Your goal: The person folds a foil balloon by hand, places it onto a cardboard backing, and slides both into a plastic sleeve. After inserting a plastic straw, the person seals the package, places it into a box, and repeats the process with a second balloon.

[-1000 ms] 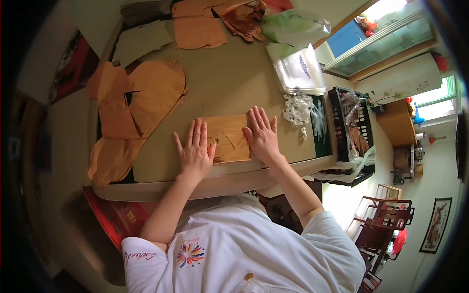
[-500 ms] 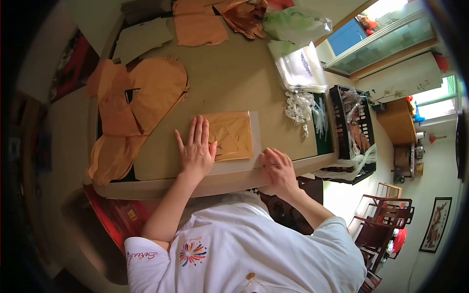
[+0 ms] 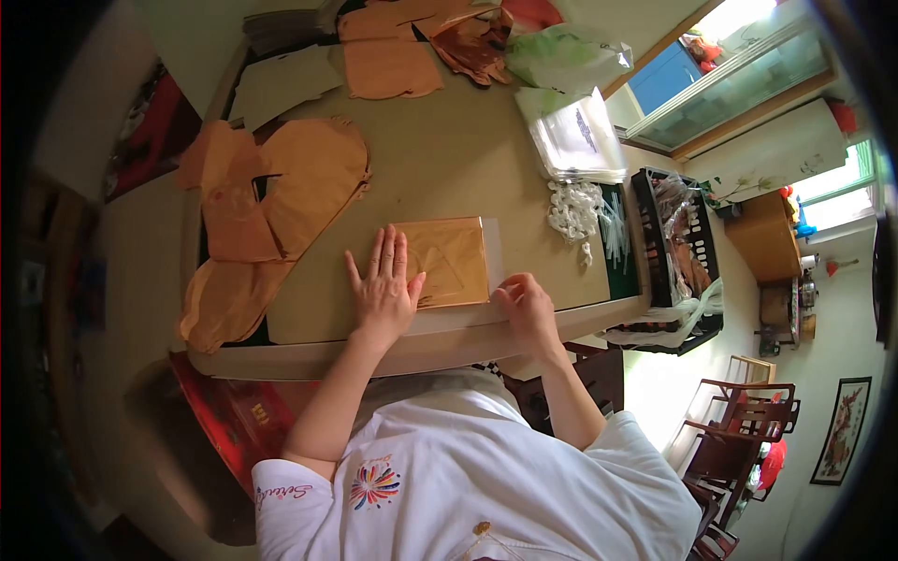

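A folded, copper-orange foil balloon lies flat inside a clear plastic bag near the table's front edge. My left hand rests palm down on the left side of the packet, its fingers stretched out. At the bag's lower right corner my right hand has its thumb and fingers pinched together on the clear flap edge. The fingertips partly hide that corner. Left of the packet, more flat copper-orange foil balloons lie spread and overlapping.
At the back are more foil pieces, grey sheets and a green-white plastic bag. To the right lie a stack of clear bags, a white coiled bundle and clear straws. A black crate stands beside the table.
My right hand has shifted slightly left to the bag's corner, its fingers drawn closer together. My left hand stays flat on the packet. The whole view has shifted slightly.
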### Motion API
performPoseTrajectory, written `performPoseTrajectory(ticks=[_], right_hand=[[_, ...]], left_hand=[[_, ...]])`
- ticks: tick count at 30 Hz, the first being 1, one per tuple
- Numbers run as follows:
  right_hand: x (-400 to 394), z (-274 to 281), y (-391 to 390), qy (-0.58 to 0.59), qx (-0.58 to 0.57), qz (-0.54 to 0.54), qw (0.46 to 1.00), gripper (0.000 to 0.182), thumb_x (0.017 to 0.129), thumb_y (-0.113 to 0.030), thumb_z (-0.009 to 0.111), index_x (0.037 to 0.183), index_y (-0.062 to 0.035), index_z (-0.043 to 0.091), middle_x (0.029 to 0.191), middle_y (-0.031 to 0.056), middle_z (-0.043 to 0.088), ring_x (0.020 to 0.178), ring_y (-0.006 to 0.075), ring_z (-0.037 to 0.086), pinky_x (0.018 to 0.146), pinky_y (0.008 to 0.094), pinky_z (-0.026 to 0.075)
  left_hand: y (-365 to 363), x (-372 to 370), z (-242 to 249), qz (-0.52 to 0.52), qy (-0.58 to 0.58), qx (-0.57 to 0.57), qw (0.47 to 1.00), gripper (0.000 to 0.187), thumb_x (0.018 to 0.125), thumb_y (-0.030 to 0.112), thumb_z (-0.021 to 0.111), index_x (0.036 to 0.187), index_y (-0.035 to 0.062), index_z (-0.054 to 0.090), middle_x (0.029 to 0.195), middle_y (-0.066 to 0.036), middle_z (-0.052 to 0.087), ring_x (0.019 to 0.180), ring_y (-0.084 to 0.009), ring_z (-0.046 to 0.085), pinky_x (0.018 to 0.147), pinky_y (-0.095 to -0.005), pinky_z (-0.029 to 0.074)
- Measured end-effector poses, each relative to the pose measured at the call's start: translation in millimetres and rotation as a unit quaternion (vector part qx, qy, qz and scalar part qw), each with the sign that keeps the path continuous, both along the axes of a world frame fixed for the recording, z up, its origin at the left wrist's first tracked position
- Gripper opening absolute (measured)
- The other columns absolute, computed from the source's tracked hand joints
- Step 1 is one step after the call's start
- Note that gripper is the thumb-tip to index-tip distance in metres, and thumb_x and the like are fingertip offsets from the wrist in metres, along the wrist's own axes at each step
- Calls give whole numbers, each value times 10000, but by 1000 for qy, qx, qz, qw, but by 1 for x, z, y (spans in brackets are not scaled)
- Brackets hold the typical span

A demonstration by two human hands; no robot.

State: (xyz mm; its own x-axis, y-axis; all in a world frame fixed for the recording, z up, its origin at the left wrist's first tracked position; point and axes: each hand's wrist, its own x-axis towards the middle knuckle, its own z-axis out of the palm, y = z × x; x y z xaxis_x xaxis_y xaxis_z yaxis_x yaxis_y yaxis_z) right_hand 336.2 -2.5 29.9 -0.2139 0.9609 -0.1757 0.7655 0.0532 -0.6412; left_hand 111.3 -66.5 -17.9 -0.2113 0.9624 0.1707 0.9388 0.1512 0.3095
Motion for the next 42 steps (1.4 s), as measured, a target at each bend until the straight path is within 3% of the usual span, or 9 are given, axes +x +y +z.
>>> performPoseTrajectory(ticks=[6, 13, 19, 22, 25, 30, 36, 38, 42], right_hand=[[-9, -17, 9, 99, -51, -75, 991, 284, 820, -188, 699, 1042, -32, 614, 857, 116, 640, 781, 251, 624, 710, 354, 499], [-21, -18, 73, 19, 45, 25, 998, 274, 811, -191, 705, 1001, -15, 615, 867, 124, 644, 770, 239, 625, 699, 349, 501], [-5, 0, 92, 109, -117, 33, 987, 204, 826, -168, 683, 959, -31, 613, 771, 50, 660, 662, 121, 582, 563, 291, 465], [70, -29, 124, 104, -31, 25, 994, 126, 845, -102, 629, 964, -61, 633, 734, 24, 648, 639, 78, 531, 533, 251, 423], [117, 53, 124, 130, -63, 23, 989, 136, 867, -5, 558, 977, -29, 635, 709, -53, 590, 620, 21, 506, 517, 182, 384], [132, 45, 158, 367, 123, -75, 919, 162, 923, -72, 584, 1083, -53, 577, 768, -20, 638, 579, 21, 506, 476, 166, 350], [6, -51, 188, 204, 237, -52, 948, 168, 896, -37, 569, 1055, -83, 590, 757, 70, 652, 622, 115, 554, 541, 283, 441], [-19, -57, 171, 184, 165, 95, 964, 152, 890, -19, 547, 1020, -80, 597, 765, 82, 651, 662, 140, 577, 594, 309, 469], [-46, -30, 115, 165, 35, 108, 980, 166, 865, -3, 551, 1009, -73, 597, 738, 91, 644, 678, 155, 602, 640, 298, 491]], left_hand=[[1, -2, -1, 0, 28, -9, 1000, 694, 943, 434, 461, 1489, 63, 246, 1571, -87, 193, 1454, -220, 163, 1119, -635, 90], [0, -1, -3, -3, 17, -5, 1000, 720, 928, 414, 501, 1495, 65, 225, 1571, -93, 192, 1452, -232, 170, 1117, -636, 81], [1, -1, -3, 1, -10, 4, 1000, 742, 917, 406, 530, 1496, 64, 218, 1568, -104, 194, 1450, -247, 175, 1116, -637, 79], [0, -1, -1, 0, -14, 3, 1000, 747, 916, 404, 535, 1497, 63, 211, 1566, -110, 195, 1450, -249, 176, 1114, -638, 79], [0, 0, -2, 3, -37, 16, 999, 765, 910, 403, 549, 1498, 60, 199, 1566, -111, 192, 1448, -251, 181, 1116, -636, 80], [-5, -2, 11, -55, -77, 29, 995, 815, 877, 414, 601, 1498, 75, 197, 1566, -106, 186, 1443, -251, 192, 1125, -623, 85], [-12, 12, 9, -168, -54, 26, 984, 738, 856, 396, 634, 1463, 113, 323, 1548, -96, 241, 1436, -241, 213, 1136, -591, 119], [-11, 12, 7, -173, -46, 34, 983, 681, 863, 378, 630, 1438, 115, 378, 1536, -95, 271, 1434, -238, 222, 1136, -584, 137], [-10, 11, 3, -175, -38, 38, 983, 620, 871, 349, 624, 1411, 118, 425, 1524, -107, 294, 1431, -251, 229, 1126, -585, 167]])
